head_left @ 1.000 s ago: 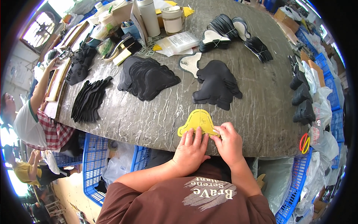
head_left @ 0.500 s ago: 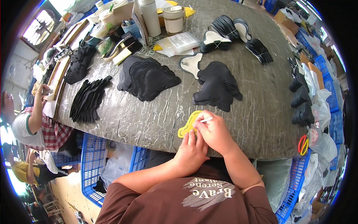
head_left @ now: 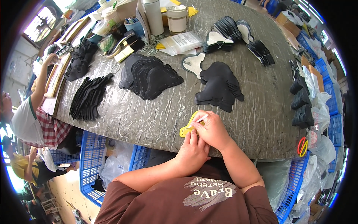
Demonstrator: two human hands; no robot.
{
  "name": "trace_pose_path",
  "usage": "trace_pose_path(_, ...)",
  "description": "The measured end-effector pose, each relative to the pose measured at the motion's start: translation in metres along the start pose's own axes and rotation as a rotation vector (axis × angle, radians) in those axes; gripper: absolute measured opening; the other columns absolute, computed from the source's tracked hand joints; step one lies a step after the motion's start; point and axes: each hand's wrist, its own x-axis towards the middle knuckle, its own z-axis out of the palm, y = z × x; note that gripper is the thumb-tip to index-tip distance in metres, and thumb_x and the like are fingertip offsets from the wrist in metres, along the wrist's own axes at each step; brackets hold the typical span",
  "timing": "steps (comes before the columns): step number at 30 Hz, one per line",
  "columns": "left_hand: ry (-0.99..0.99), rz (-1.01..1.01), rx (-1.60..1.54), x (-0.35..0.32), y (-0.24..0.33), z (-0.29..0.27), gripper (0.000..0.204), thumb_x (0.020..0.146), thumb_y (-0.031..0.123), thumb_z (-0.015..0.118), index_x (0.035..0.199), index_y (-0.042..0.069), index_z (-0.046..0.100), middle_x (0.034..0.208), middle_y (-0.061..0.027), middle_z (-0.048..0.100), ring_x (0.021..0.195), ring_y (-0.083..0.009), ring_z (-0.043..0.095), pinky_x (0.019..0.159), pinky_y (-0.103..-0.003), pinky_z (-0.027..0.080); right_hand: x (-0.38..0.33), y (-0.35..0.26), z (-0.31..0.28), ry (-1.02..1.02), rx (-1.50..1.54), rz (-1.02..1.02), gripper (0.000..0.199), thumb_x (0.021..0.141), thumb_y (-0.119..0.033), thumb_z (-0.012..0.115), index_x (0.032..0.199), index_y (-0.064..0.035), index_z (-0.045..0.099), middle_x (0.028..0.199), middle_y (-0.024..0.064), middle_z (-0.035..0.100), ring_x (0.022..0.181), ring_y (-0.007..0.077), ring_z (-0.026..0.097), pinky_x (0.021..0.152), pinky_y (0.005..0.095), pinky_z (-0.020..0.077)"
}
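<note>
Near the front edge of the table lies a yellow curved template (head_left: 184, 132) with a slot cut along its shape. My right hand (head_left: 213, 130) pinches a thin white pen (head_left: 201, 119), its tip down at the template's lower left part. Stretched fingers of my left hand (head_left: 191, 152) rest on the template's near edge, just below the pen tip. Part of the template is hidden under my hands. Beyond them sits a fanned pile of black cut pieces (head_left: 218, 87), beside a pale shaped piece with a dark rim (head_left: 193, 64).
More black pieces lie in a wide stack (head_left: 149, 76) and a narrow row (head_left: 89, 98) to the left. Tied bundles (head_left: 220, 41) stand farther back. Red-and-yellow scissors (head_left: 302, 146) lie at the right edge. Blue crates (head_left: 91, 164) flank me; a co-worker (head_left: 31, 123) is at the left.
My right hand has brought the pen tip down and left along the template. My left hand stays nearly in place. The co-worker's arm at the left has risen.
</note>
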Motion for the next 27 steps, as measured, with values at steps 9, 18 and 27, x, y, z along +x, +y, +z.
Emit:
trace_pose_path(9, 0.025, -0.035, 0.01, 0.001, 0.001, -0.003, 0.08, 0.077, 0.053, 0.067, 0.131, -0.004, 0.052, 0.129, -0.0304, 0.049, 0.114, -0.0481, 0.052, 0.098, -0.052, 0.043, 0.008, 0.001, -0.007, 0.081, 0.094, 0.097, 0.008, 0.086, -0.004, 0.063, 0.083, -0.0002, 0.056, 0.074, 0.0165, 0.066, 0.07, 0.0327, 0.066, 0.062, 0.0379, 0.0505)
trace_pose_path(18, 0.01, -0.039, -0.006, 0.0, 0.001, -0.002, 0.081, 0.078, 0.052, 0.067, 0.134, -0.003, 0.05, 0.132, -0.0309, 0.047, 0.116, -0.0474, 0.051, 0.1, -0.052, 0.042, 0.011, 0.018, -0.001, 0.235, 0.1, 0.068, 0.011, 0.086, -0.002, 0.064, 0.082, -0.0006, 0.054, 0.074, 0.0151, 0.066, 0.069, 0.0306, 0.067, 0.062, 0.0364, 0.0506)
trace_pose_path(27, 0.029, -0.04, -0.019, 0.0, 0.001, -0.003, 0.078, 0.077, 0.05, 0.069, 0.132, -0.002, 0.052, 0.129, -0.0302, 0.05, 0.115, -0.0453, 0.052, 0.099, -0.051, 0.043, 0.01, 0.017, -0.006, 0.3, 0.044, 0.085, 0.013, 0.085, 0.0, 0.063, 0.082, -0.0005, 0.051, 0.075, 0.0157, 0.062, 0.07, 0.0341, 0.064, 0.062, 0.0385, 0.0488)
